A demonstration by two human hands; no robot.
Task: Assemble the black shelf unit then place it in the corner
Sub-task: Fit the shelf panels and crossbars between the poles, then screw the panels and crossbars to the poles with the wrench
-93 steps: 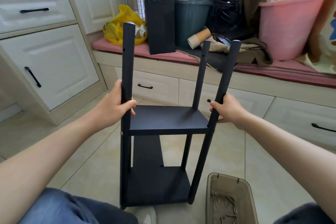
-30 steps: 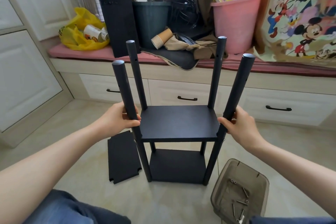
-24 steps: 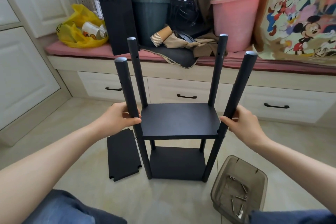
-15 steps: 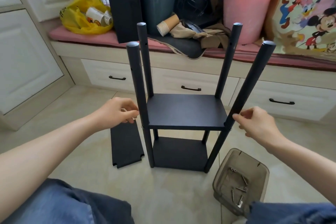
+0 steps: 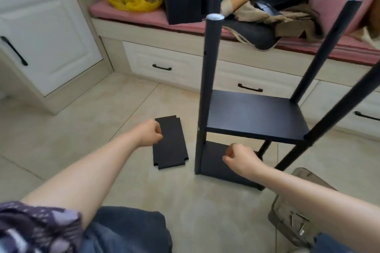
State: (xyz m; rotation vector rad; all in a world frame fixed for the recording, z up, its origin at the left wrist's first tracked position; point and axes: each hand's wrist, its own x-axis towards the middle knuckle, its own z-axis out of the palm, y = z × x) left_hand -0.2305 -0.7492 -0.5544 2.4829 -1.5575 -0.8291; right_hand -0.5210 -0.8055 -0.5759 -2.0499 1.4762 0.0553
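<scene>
Hovering at the left edge of the loose panel (image 5: 169, 142), the left hand (image 5: 149, 135) has its fingers loosely curled and grips nothing visible. Whether it touches the panel cannot be determined. The right hand (image 5: 240, 159) hangs in front of the lower level of the black shelf unit (image 5: 253, 117), fingers likewise loosely curled and holding nothing visible. Neither hand is on the unit.

The unit stands upright on the floor, directly beyond the right hand and to the right of the left hand. Two shelves are fitted. The posts rise bare above the upper shelf, the near-left post (image 5: 209, 88) standing between the two hands.

Step in hand, as judged: fitting the third shelf. The loose panel lies flat on the floor under the left hand, just beside the unit.

Next move, as judged: grip the panel, raise it to the bare post tops, seat its notched corners against all four posts, and hold it level. Fasteners would come from the tray (image 5: 275, 217) near the right forearm, where a few screws (image 5: 301, 230) lie.

Limits of view:
- The near-right post runs out of the frame.
- The far-left post is mostly hidden behind the near-left one.
- The right hand covers part of the lower shelf.
- The arm and knee cut off the tray.
- Joints are blurred.
- The destination corner cannot be identified.
</scene>
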